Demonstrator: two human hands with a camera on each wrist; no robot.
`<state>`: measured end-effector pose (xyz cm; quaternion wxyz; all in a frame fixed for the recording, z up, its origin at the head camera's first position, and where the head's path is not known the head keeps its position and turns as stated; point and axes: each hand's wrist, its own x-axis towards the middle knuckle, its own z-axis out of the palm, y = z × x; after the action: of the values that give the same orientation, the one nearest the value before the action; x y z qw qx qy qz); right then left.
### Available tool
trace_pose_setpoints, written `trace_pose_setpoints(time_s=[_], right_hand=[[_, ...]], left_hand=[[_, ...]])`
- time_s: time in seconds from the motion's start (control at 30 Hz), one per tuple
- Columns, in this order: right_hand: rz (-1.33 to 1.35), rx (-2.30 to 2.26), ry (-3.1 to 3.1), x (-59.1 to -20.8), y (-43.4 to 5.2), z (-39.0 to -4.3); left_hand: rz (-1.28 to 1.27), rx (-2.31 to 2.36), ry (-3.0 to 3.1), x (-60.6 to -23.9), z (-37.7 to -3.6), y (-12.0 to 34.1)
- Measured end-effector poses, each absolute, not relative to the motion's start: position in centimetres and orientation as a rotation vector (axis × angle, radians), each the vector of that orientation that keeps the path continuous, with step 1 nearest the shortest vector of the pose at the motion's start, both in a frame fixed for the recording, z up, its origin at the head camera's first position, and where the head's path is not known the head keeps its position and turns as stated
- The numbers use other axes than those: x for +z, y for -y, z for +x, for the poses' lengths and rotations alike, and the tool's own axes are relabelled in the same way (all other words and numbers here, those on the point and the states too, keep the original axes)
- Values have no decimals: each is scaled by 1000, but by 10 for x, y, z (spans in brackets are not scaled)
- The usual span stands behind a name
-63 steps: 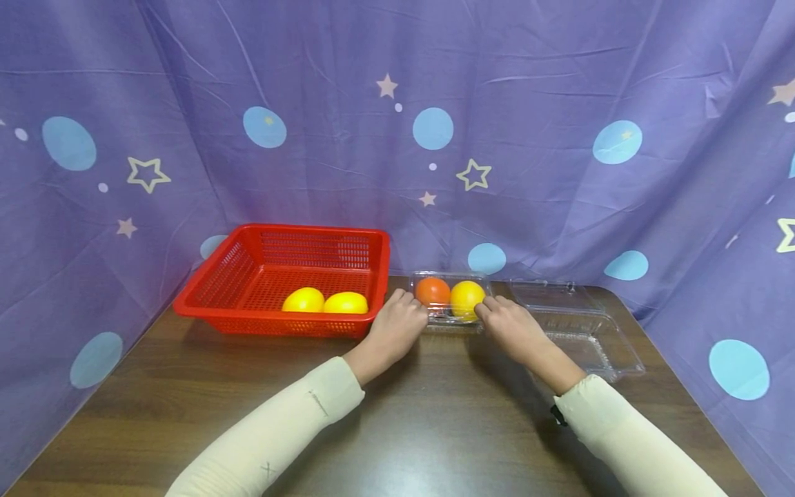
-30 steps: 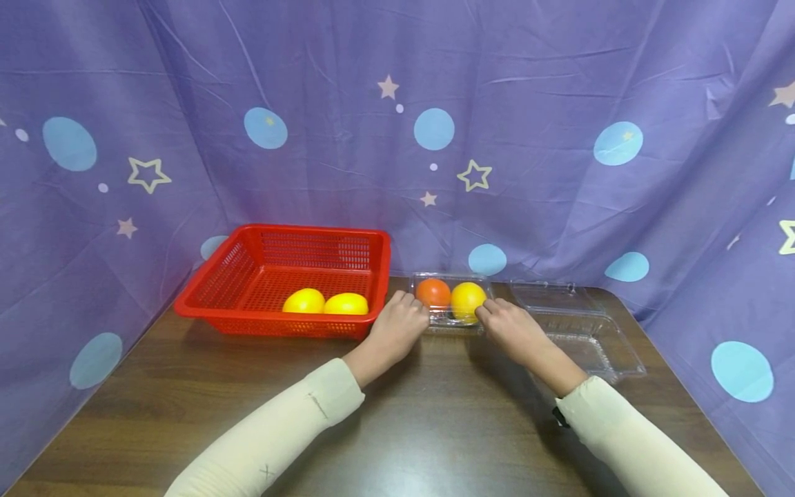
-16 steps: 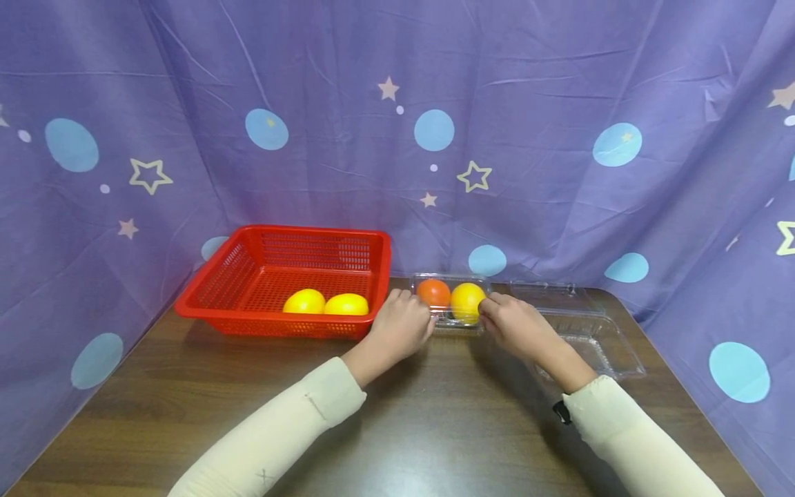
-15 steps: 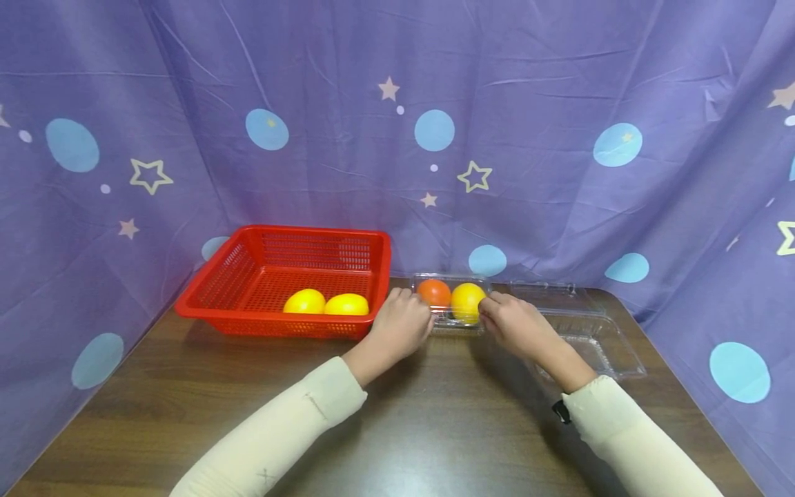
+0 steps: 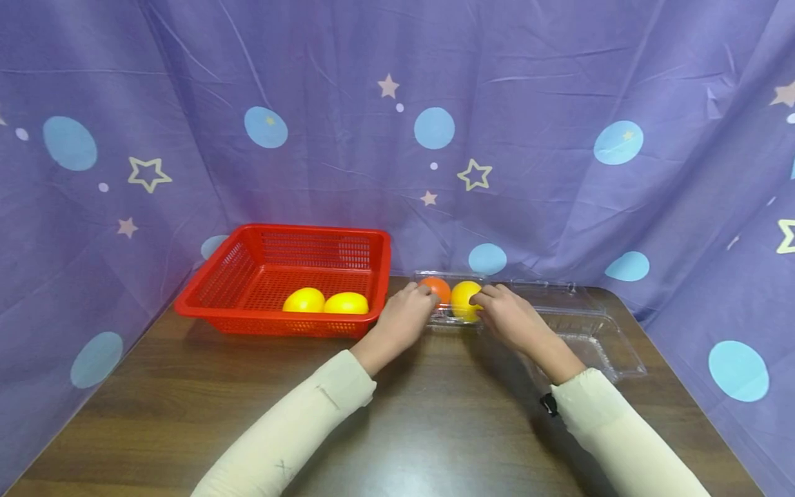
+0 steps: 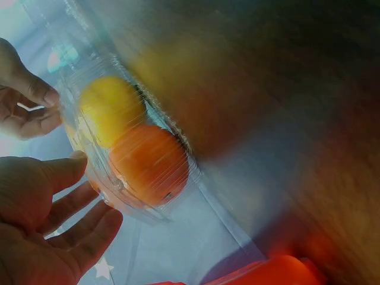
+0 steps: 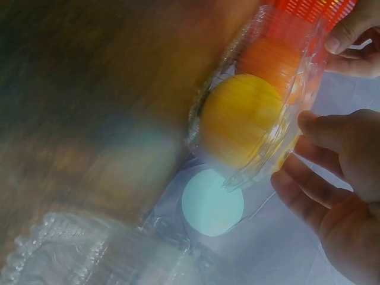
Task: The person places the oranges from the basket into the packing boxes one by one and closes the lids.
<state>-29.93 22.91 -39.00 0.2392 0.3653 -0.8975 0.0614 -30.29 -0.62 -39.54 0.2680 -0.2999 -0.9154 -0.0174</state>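
A clear plastic clamshell box (image 5: 448, 320) stands at the back of the table with its lid down over two round fruits. Inside are a reddish-orange fruit (image 5: 437, 290) on the left and a yellow fruit (image 5: 464, 301) on the right. My left hand (image 5: 406, 314) is at the box's left end, thumb and loosely bent fingers touching the lid in the left wrist view. At the right end, my right hand (image 5: 511, 319) touches the lid with its thumb and spread fingers, as the right wrist view shows. Neither palm wraps the box.
A red plastic basket (image 5: 282, 319) stands on the left with two yellow fruits (image 5: 325, 301) in it. To the right, a second clear box (image 5: 611, 345) lies with its lid folded back. A purple patterned curtain (image 5: 534, 90) hangs behind the wooden table (image 5: 435, 414).
Both hands have shifted from the clamshell box's front corners up onto its lid, the left one inward over the reddish-orange fruit. Basket, fruits and second box stay put.
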Motion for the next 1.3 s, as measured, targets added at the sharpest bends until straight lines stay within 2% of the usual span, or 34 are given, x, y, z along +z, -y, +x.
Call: trace_pose_setpoints(time_s=[0.3,0.67,1.3], right_hand=[[942,144,2555,-387,-225,-308],[886,168,2621,-384,-220,-322],[748,249,2727,-382,-217,-338]], left_hand=[[-807,-69,2519,-396,-312,2],[-714,-178,2611,-399,-329,-3],[-556,-338,2623,-402,-341,-10]])
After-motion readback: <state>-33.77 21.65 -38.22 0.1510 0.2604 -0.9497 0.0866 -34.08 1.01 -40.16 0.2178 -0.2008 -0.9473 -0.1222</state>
